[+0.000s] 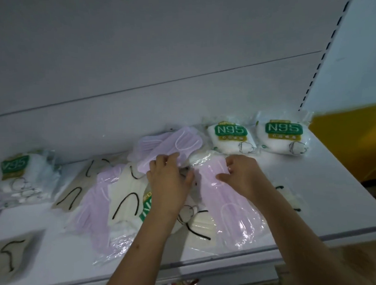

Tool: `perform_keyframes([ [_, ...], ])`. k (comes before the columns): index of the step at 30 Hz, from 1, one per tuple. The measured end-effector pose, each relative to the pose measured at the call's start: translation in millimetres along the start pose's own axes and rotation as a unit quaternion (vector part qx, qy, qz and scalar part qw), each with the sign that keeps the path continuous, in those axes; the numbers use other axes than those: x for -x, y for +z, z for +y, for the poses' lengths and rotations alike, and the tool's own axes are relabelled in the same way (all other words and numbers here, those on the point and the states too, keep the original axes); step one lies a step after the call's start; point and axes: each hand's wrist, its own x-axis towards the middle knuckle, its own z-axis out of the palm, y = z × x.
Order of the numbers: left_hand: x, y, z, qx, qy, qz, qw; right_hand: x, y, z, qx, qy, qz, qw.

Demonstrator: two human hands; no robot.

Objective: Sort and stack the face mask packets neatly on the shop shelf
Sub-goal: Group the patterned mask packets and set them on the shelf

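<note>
Both hands work over a white shop shelf [335, 192] strewn with face mask packets. The left hand [168, 182] reaches to the far middle of the heap, its fingers curled over the near edge of a lilac mask packet [172, 143] that lies tilted against the back panel [157, 57]; whether the thumb pinches the film from below cannot be told. The right hand [241, 173] rests just right of it, fingertips bent down and pinching the far end of a second lilac packet [231, 213], a long clear sleeve running from the hand toward the near edge of the shelf. Between and under the forearms lie a cream mask packet [125, 201] with black ear loops and a partly hidden N95 packet [146, 205] showing only a sliver of its green label. Left of these is a third lilac packet [97, 202], then a beige mask packet [77, 186] with black loops. At the far left stands a white N95 packet [18, 171], and another beige packet [13, 255] sits at the near left corner. To the far right, well apart from the heap, 2 N95 packets lie side by side by the back panel: one [230, 138] nearer the hands, one [283, 136] further right. A yellow surface [355, 139] shows beyond the shelf's right end.
</note>
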Motion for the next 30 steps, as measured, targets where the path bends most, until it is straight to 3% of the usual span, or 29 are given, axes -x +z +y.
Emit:
perform_keyframes([
  [2, -23.6, -4.0, -6.9, -0.023, -0.028, 0.023, 0.999, -0.4, -10.9, 0.7, -0.068, -0.027, 0.035, 0.997],
  [4, -48.6, -8.9, -17.8, -0.093, -0.076, -0.038, 0.992, 2.3, -17.1, -1.4, -0.226, -0.003, 0.029, 0.974],
  [6, -60.1, -13.5, -26.2, -0.161, -0.077, -0.077, 0.981, 5.7, -17.7, -5.8, -0.407, 0.035, -0.011, 0.913],
  [8, -60.4, -20.5, -30.5, -0.164, -0.034, -0.043, 0.985, 8.3, -10.0, -8.8, -0.531, 0.062, -0.076, 0.842],
  [10, -54.4, -29.5, -30.9, -0.072, -0.001, 0.007, 0.997, 11.2, 3.1, -17.1, -0.6, 0.047, -0.105, 0.791],
  [13, -42.0, -48.3, -19.9, 0.154, 0.008, -0.01, 0.988, 9.9, 17.4, -37.9, -0.632, 0.0, -0.1, 0.768],
  [17, -22.8, -65.6, -10.4, 0.394, 0.001, -0.206, 0.896, 6.7, 12.3, -51.4, -0.618, -0.011, -0.077, 0.782],
  [19, -21.8, -67.6, -12.1, 0.455, -0.023, -0.232, 0.86, 4.5, 8.8, -49.3, -0.613, 0.007, -0.07, 0.787],
  [22, -25.3, -65.3, -16.2, 0.531, -0.088, -0.251, 0.805, 4.5, 9.1, -43.9, -0.63, 0.029, -0.129, 0.766],
  [23, -29.4, -61.6, -20.8, 0.531, -0.095, -0.26, 0.801, 5.1, 10.0, -43.0, -0.627, 0.027, -0.143, 0.765],
  [24, -33.9, -58.2, -24.2, 0.52, -0.094, -0.258, 0.808, 5.2, 11.3, -40.7, -0.627, 0.027, -0.136, 0.767],
  [26, -53.9, -47.1, -37.5, 0.423, -0.068, -0.183, 0.885, 3.8, 10.5, -33.2, -0.616, 0.046, -0.068, 0.783],
  [28, -83.7, -43.3, -53.4, 0.203, 0.01, -0.09, 0.975, 4.4, 4.6, -25.1, -0.596, 0.055, -0.005, 0.801],
  [30, -106.5, -42.1, -68.3, -0.018, 0.036, -0.118, 0.992, 8.6, -2.4, -18.1, -0.597, 0.06, 0.002, 0.8],
])
